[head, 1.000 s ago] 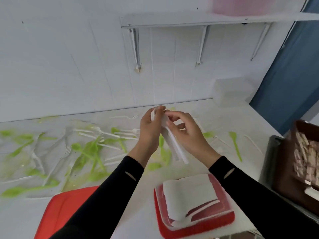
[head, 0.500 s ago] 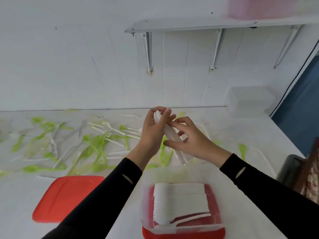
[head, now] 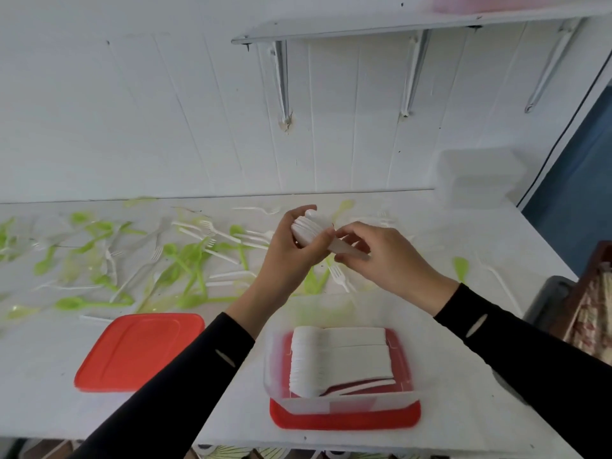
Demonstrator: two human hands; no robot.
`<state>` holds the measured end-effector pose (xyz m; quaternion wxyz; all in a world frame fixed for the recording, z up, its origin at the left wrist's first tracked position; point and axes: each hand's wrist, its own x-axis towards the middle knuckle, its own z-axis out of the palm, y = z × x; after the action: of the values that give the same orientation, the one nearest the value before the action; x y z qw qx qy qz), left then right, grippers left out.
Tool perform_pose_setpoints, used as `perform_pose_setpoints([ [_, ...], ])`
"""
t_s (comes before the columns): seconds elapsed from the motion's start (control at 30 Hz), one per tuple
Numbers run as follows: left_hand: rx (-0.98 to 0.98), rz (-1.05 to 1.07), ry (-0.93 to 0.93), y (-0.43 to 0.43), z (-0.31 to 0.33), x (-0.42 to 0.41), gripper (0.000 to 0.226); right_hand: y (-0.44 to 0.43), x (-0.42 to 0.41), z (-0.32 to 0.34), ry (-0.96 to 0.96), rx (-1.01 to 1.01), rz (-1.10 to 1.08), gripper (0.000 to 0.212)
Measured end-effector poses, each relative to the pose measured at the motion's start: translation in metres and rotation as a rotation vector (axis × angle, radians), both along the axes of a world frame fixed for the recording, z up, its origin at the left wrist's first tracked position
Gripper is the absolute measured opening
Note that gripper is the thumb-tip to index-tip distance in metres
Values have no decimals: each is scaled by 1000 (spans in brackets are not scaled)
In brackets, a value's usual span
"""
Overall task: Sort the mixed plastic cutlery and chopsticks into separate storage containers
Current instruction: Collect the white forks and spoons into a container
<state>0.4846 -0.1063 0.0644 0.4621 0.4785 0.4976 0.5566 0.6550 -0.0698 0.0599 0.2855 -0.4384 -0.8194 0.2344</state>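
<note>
Above the table (head: 49, 359), left hand (head: 291, 253) and right hand (head: 387, 260) still grip the spoon stack (head: 308, 226) — now flatter

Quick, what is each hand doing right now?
Left hand: closed around a stack of white spoons, gripping near the bowls.
Right hand: closed, pinching the same stack by its handles.

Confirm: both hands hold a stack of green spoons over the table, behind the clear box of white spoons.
Wrong colour. The head view shows the stack of spoons in the left hand and right hand is white, not green; it is over the table, behind the clear box of white spoons.
</note>
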Motion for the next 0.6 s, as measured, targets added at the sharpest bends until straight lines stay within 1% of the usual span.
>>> perform_pose_setpoints([
  [0.07, -21, -121, 139, -6, -1, -3, 73, -1, 6, 5, -26, -55, -1, 31],
  [0.1, -39, -196, 186, -11, 0, -5, 81, -3, 10, 7, -9, -88, 4, 30],
  [0.13, -45, -258, 192, -13, 1, -7, 82, -4, 15, 10, 14, -124, 15, 30],
  [0.17, -43, -302, 179, -14, 1, -9, 78, -4, 19, 12, 25, -158, 30, 30],
  [0.23, -51, -317, 177, -17, 2, -9, 73, -9, 24, 14, 10, -195, 71, 30],
  [0.27, -68, -313, 181, -19, 3, -7, 74, -13, 23, 13, 2, -190, 87, 29],
  [0.33, -100, -265, 114, -20, 4, 4, 76, -20, 19, 9, -6, -117, 97, 31],
  [0.37, -96, -204, 54, -19, 4, 10, 72, -23, 17, 6, -4, -60, 95, 34],
  [0.4, -83, -125, -14, -19, 4, 16, 62, -24, 14, 3, 2, -14, 94, 36],
  [0.47, -41, 15, -117, -17, 7, 25, 37, -26, 11, -1, 45, 21, 98, 41],
  [0.53, -12, 61, -164, -17, 9, 29, 19, -29, 7, -1, 97, 41, 109, 46],
  [0.57, -2, 64, -174, -17, 10, 28, 15, -30, 7, 0, 117, 44, 107, 48],
  [0.6, 7, 60, -159, -17, 11, 27, 17, -31, 7, 3, 136, 25, 99, 48],
])
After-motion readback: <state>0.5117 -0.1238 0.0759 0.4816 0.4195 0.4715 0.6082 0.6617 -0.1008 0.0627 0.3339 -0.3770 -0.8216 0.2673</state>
